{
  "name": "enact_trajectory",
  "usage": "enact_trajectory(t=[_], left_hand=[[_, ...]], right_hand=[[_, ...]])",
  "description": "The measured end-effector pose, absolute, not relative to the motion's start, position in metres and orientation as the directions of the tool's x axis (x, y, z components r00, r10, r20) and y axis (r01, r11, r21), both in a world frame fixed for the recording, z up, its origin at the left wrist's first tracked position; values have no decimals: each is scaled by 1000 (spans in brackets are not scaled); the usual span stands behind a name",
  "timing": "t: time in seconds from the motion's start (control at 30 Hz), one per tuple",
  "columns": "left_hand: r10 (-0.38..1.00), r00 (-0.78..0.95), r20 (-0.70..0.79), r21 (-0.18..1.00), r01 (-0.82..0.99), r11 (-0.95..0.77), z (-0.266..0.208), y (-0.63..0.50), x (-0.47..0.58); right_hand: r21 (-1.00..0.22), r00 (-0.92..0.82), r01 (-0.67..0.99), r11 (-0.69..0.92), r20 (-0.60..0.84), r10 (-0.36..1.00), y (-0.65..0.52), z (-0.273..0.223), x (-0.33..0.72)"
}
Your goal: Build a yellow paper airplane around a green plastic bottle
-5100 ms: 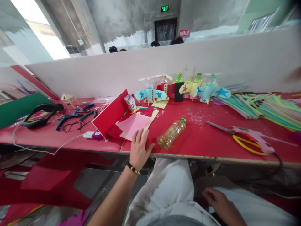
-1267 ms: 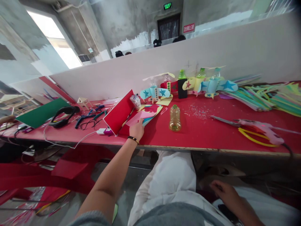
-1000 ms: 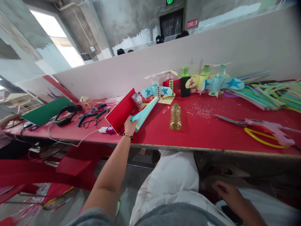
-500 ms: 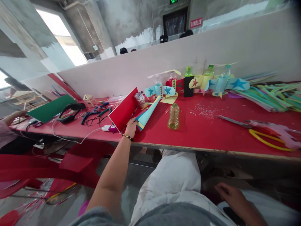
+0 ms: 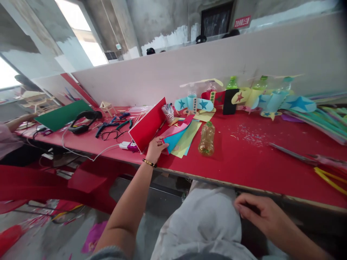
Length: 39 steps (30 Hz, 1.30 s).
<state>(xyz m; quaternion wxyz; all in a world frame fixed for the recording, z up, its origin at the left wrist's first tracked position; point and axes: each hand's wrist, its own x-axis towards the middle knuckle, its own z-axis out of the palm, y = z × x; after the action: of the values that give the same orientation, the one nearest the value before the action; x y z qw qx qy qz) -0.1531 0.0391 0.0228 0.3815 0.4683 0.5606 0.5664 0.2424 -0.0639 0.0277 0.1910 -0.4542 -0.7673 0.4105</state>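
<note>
My left hand (image 5: 155, 149) pinches the near corner of a few coloured paper sheets at the table's front edge. A blue sheet (image 5: 173, 139) with a red one is lifted and bent back, while a yellow sheet (image 5: 187, 139) lies flat beneath. Just left of the hand a red board (image 5: 149, 124) stands slanted. To the right of the papers stands an amber plastic bottle (image 5: 207, 139) without a cap. My right hand (image 5: 257, 211) hovers over my lap below the table edge, its fingers curled with nothing visible in them.
Bottle planes with paper wings (image 5: 193, 103) line the divider. Scissors (image 5: 294, 153) lie at the right, near paper strips (image 5: 322, 121). Leftward are a pen cup (image 5: 169, 115), pliers (image 5: 108, 126), headphones (image 5: 84, 122) and a green board (image 5: 63, 115). Another person's arm (image 5: 20, 122) reaches in at far left.
The lifted blue sheets have swung left and opened out, uncovering yellow paper below. My right hand has come up and leftward over my lap. The view has shifted slightly.
</note>
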Motion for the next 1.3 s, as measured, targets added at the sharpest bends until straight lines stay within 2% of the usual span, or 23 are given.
enact_trajectory(t=[0.2, 0.4, 0.47, 0.53, 0.63, 0.73, 0.87, 1.03, 1.3], left_hand=[[960, -242, 143, 977, 191, -97, 24, 35, -143], [960, -222, 169, 961, 254, -110, 26, 32, -136], [951, -255, 174, 961, 257, -107, 26, 32, -137], [924, -331, 192, 960, 261, -106, 25, 33, -139], [855, -468, 225, 957, 270, -105, 23, 34, -143], [789, -565, 242, 958, 267, -103, 22, 34, -147], [735, -620, 275, 948, 303, -99, 24, 33, -147], [767, -577, 280, 936, 341, -85, 29, 31, -143], [935, -195, 295, 862, 476, -173, 34, 30, -141]], right_hand=[[-684, -679, 463, 564, 136, 722, 6, 78, 170], [-530, -695, 428, 732, 326, 641, 62, 81, 117], [-428, -726, 410, 805, 381, 573, 72, 78, 104], [-275, -794, 387, 880, 386, 470, 77, 75, 93], [-72, -873, 368, 927, 316, 371, 80, 69, 83], [27, -884, 391, 920, 290, 367, 83, 63, 80], [44, -878, 401, 915, 302, 371, 90, 53, 83], [16, -876, 386, 922, 318, 362, 95, 41, 85], [-71, -846, 366, 928, 391, 364, 98, 25, 87]])
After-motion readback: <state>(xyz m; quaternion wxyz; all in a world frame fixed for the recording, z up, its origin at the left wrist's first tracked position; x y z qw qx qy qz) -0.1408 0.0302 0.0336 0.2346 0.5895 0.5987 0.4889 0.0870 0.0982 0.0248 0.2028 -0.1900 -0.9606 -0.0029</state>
